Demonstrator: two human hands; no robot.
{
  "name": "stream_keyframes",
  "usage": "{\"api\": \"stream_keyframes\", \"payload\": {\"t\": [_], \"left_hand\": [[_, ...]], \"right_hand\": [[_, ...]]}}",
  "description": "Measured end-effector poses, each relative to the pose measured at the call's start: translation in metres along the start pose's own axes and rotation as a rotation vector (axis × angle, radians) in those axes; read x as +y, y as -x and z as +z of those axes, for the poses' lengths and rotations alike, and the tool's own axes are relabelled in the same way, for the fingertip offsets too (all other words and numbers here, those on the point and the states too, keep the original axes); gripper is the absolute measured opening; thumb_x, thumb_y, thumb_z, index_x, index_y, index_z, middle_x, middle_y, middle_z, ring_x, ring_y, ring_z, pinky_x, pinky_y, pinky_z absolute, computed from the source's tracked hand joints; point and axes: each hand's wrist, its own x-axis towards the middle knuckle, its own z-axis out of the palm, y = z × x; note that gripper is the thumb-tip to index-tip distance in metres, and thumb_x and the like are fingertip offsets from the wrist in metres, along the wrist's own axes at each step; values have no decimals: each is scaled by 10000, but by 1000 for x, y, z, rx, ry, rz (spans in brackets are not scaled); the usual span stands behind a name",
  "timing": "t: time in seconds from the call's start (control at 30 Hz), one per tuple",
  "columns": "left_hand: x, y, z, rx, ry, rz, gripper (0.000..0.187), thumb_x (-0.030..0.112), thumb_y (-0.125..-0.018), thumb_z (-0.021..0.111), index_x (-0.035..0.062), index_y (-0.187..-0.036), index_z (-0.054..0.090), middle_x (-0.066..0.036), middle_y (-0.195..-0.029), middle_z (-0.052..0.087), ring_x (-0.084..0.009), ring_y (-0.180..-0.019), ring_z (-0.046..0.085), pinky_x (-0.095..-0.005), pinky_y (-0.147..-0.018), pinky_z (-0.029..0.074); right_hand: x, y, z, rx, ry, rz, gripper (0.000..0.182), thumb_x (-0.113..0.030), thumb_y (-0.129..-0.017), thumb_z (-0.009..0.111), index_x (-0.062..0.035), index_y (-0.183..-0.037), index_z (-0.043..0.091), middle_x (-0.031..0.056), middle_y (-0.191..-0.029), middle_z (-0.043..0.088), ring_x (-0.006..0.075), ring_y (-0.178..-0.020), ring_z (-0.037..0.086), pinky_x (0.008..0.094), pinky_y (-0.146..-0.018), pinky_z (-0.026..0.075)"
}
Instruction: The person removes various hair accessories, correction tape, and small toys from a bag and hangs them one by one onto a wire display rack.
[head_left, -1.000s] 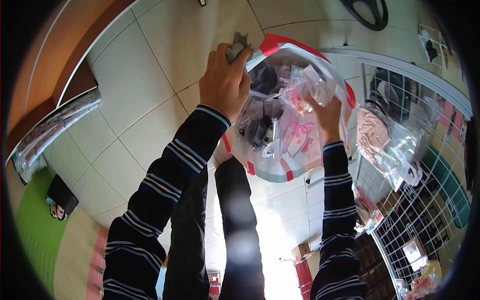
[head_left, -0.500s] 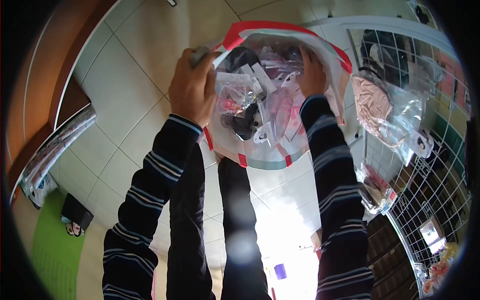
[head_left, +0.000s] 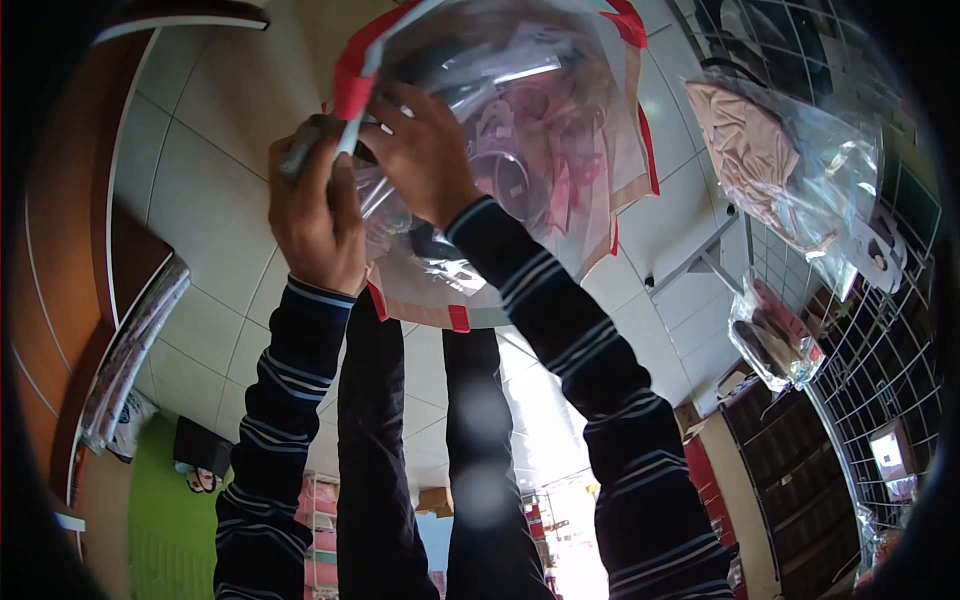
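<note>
A large whitish bag (head_left: 485, 312) with red trim gapes toward me in the head view. Inside it are several clear plastic packets (head_left: 510, 185), some with pink contents. My left hand (head_left: 318, 225) is closed on the bag's rim at the left, and a small dark grey object (head_left: 300, 155) shows by its fingers. Over the bag's mouth, close to that hand, my right hand (head_left: 428, 165) has its fingers curled in against the left inner side. What those fingers grip is hidden.
On the right, a wire grid rack (head_left: 850, 400) carries a packaged beige cloth item (head_left: 750, 165) and another clear packet (head_left: 775, 335). Brown wooden furniture (head_left: 70, 230) stands at the left. Pale floor tiles (head_left: 215, 190) lie beneath the bag.
My right hand has moved left across the packets to the rim near my left hand. The bag and left hand have shifted up and left in view; the packets lie differently.
</note>
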Motion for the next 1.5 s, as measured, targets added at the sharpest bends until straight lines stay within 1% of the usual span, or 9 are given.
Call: {"api": "stream_keyframes", "payload": {"t": [0.2, 0.27, 0.37, 0.5, 0.63, 0.83, 0.93, 1.1, 1.5], "left_hand": [[-14, -20, -7, 23, -59, 26, 193, -3, -741, 490, -16, -928, 536, -166, -902, 489, -293, -797, 526, -356, -657, 430], [-16, -22, -6, 25, -55, 37, 190, 2, -745, 492, -16, -929, 537, -166, -911, 487, -290, -792, 528, -352, -664, 433], [-17, -19, -4, 46, -36, 49, 193, 5, -749, 492, -16, -936, 536, -165, -912, 485, -285, -797, 528, -343, -671, 432], [-5, -11, 1, 37, 4, 32, 210, -5, -744, 494, -10, -949, 536, -154, -894, 488, -276, -801, 526, -327, -683, 425], [2, -11, 9, 28, 15, 53, 227, -20, -727, 498, 12, -948, 540, -146, -882, 486, -270, -768, 525, -318, -657, 426], [-5, -18, -3, 12, -18, 16, 220, 8, -730, 508, 24, -946, 541, -139, -861, 480, -265, -745, 530, -327, -635, 430], [-11, -16, -10, -3, -22, 6, 216, 26, -732, 511, 28, -945, 540, -135, -860, 480, -263, -742, 529, -326, -634, 432], [-18, -13, -13, -36, -48, -63, 205, 62, -721, 522, 31, -922, 542, -109, -863, 484, -260, -732, 525, -319, -634, 432], [-36, -26, -44, -671, -551, -241, 196, 191, -717, 552, 17, -808, 558, -165, -759, 573, -299, -715, 570, -369, -647, 456]], "right_hand": [[20, 47, -19, 332, 229, 647, 465, -139, -616, 586, -105, -1069, 485, 160, -1143, 385, 329, -1074, 334, 447, -884, 264], [66, 96, -26, 335, 468, 754, 768, -229, -605, 628, -95, -1249, 232, 168, -1191, 350, 345, -1089, 324, 448, -872, 277], [93, 109, -71, -235, 426, 1206, 712, -230, -593, 639, -65, -1203, 311, 154, -1084, 483, 298, -962, 472, 421, -804, 352], [96, 111, -78, -293, 151, 820, 340, -105, -653, 520, -135, -991, 545, 87, -764, 603, 253, -693, 572, 339, -637, 449], [-15, 55, -42, -345, 160, 542, 439, -85, -635, 499, -77, -1073, 467, 96, -778, 536, 266, -746, 525, 368, -591, 421], [-33, 44, -22, -30, -358, 736, 381, -208, -688, 584, -34, -1017, 500, 138, -989, 523, 273, -877, 509, 350, -776, 388], [-8, 72, -66, 193, 15, 633, 357, -48, -628, 636, -42, -971, 538, 91, -982, 536, 227, -987, 450, 315, -846, 320], [10, 162, -122, 71, 531, 943, 823, -223, -563, 708, -116, -1229, 238, 166, -1233, 255, 342, -1146, 212, 478, -924, 175], [25, 179, -132, 142, 75, 1015, 724, 100, -622, 500, -139, -1248, 227, 169, -1224, 345, 391, -1027, 415, 408, -825, 388]]}}
